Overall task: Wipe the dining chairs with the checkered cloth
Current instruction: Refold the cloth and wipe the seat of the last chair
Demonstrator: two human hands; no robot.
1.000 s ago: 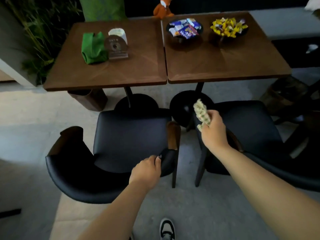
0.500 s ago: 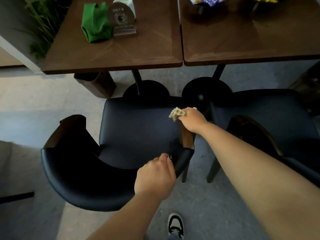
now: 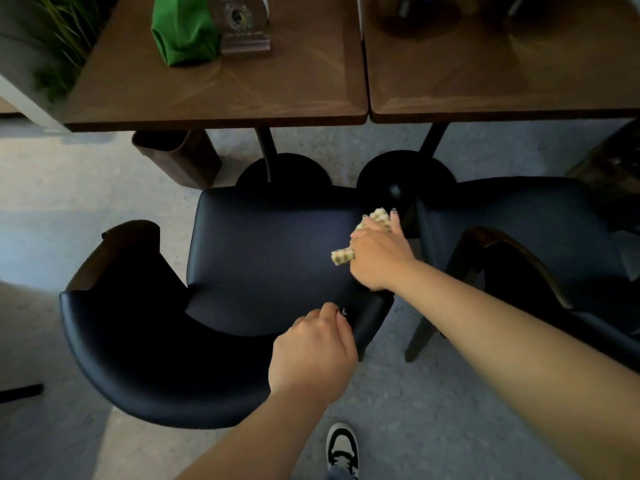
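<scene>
The checkered cloth (image 3: 375, 225) was a small, crumpled rag in a pale cream and tan-green check. It lay bunched under the right hand (image 3: 379, 252) on the right side of the seat of the nearer dining chair (image 3: 263, 258). One rolled end poked out by the thumb, and another fold showed ahead of the fingers. The right hand grasped the cloth and pressed it onto the seat, fingers reaching toward the seat's front right corner; the nails were dark.

The chair was upholstered in smooth black material with a faint sheen. Its curved, padded backrest wrapped round toward the camera, and the arm ends were dark brown wood. The left hand (image 3: 313, 356) was curled over the top of the backrest near its right end, gripping it. A second dining chair (image 3: 519, 216) of the same kind stood just to the right, with a narrow gap between the two.

Beyond the chairs stood two brown wooden tables (image 3: 242, 84) pushed edge to edge on black pedestal bases. On the left table a green cloth bundle (image 3: 183, 32) lay beside a small sign stand (image 3: 242, 26) with a round emblem; its writing was too blurred to read. A black-and-white shoe (image 3: 342, 446) showed on the grey floor at the bottom edge.
</scene>
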